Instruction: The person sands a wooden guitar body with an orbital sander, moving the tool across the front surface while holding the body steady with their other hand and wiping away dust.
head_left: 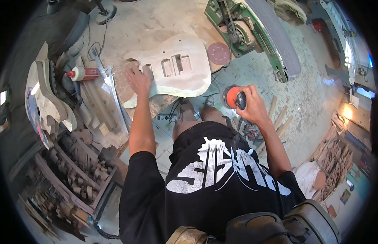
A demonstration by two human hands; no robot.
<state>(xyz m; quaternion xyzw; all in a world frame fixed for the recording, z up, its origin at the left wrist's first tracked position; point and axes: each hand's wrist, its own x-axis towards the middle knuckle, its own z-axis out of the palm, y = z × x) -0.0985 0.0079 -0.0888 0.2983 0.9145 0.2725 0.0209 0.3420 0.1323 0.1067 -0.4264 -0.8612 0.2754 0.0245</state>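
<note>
L hand (139, 80) outspread on guitar body (193, 83), R hand (253, 105) curled rnd orange sander (231, 96)

Floor (297, 103) pale, greenish, tile joints showing, heavily speckled toward the right. Warm lamp (348, 110) glowing at right; bluish light (364, 92) just above it (window or fixture, can't tell). Lower left: wooden rack (105, 191) holding offcuts (77, 190).
</note>
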